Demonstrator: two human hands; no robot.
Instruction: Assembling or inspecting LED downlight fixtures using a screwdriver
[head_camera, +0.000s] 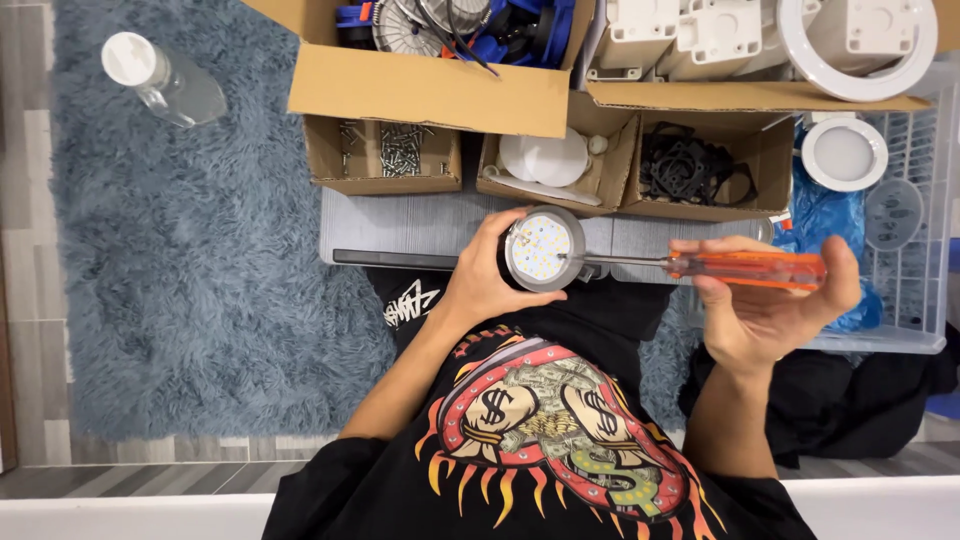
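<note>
My left hand (485, 282) grips a round grey lamp housing (543, 248) whose white disc of small yellow LED dots faces up at me. My right hand (765, 305) holds a screwdriver with an orange translucent handle (748, 268). Its metal shaft (620, 259) runs left, and the tip touches the right edge of the LED disc. Both hands hover above a low grey board (400, 225) in front of my lap.
Small cardboard boxes sit along the board: screws (385, 150), white discs (545, 160), black gaskets (695, 168). Larger boxes behind hold wired parts (450, 20) and white housings (720, 30). A clear crate (900, 200) stands right, a plastic bottle (165, 80) lies on the blue rug.
</note>
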